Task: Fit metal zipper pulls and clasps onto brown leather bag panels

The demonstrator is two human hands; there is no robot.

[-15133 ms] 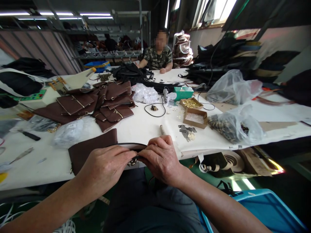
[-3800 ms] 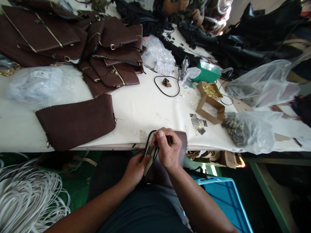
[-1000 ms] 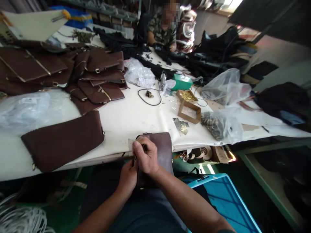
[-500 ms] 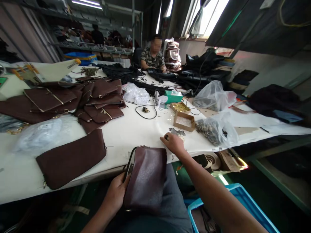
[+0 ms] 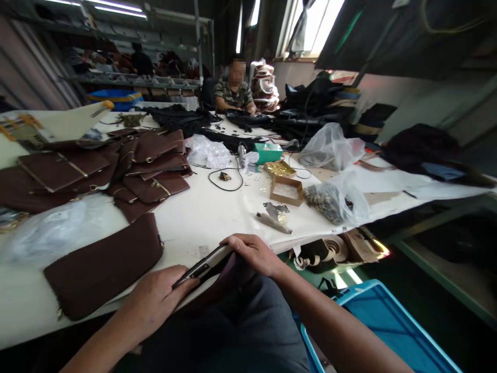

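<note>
Over my lap, a dark brown leather pouch point(image 5: 223, 280) is tilted so that its open mouth and pale lining show. My left hand point(image 5: 163, 292) is closed on its left edge, beside a dark strip with a metal piece. The fingers of my right hand point(image 5: 252, 251) are closed over the far right edge of the mouth. A flat brown pouch point(image 5: 108, 267) lies on the table to the left. Beyond my right hand, a worn, pointed tool point(image 5: 274, 223) rests beside small grey metal plates point(image 5: 276, 210).
Brown bags point(image 5: 151, 171) are piled at the left, behind clear plastic point(image 5: 58, 228). Small boxes point(image 5: 286, 190) and a plastic bag of metal parts point(image 5: 336, 202) lie right of centre. A blue crate point(image 5: 399, 321) stands low right. A person point(image 5: 234, 90) sits across the table.
My right hand has come back from the table to the pouch, and the tool now lies by the metal plates. The pouch has tipped, showing its open mouth. The view has shifted slightly.
</note>
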